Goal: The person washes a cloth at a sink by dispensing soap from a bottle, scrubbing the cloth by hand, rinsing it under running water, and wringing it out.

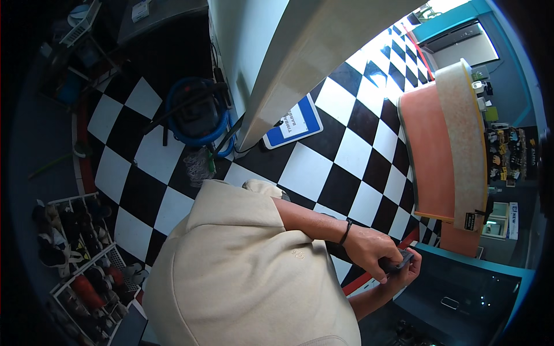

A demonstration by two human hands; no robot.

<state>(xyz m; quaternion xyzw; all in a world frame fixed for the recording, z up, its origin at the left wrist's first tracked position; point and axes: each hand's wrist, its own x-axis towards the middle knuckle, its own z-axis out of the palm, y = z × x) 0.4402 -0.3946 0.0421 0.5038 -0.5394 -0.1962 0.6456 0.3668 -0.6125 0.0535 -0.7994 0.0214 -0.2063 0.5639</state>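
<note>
My left hand [372, 248], with a black band round its wrist, reaches out at the right of the head view. Its fingers bend down onto a small dark object [395, 263]. My right hand [405, 275] is under and beyond that object, its fingers curled round the far side. Both hands meet on it, and they cover so much that its kind cannot be made out. My right forearm shows only in part past the cream shirt [242, 277].
A pink-orange counter [427, 150] curves along the right, above a dark glass panel [467, 294]. A pale pillar [300, 57] rises by a blue-and-white sign [311, 117]. Left are a blue tub [196, 138], a mop head [199, 166] and racks of shoes [92, 288] on checkered floor.
</note>
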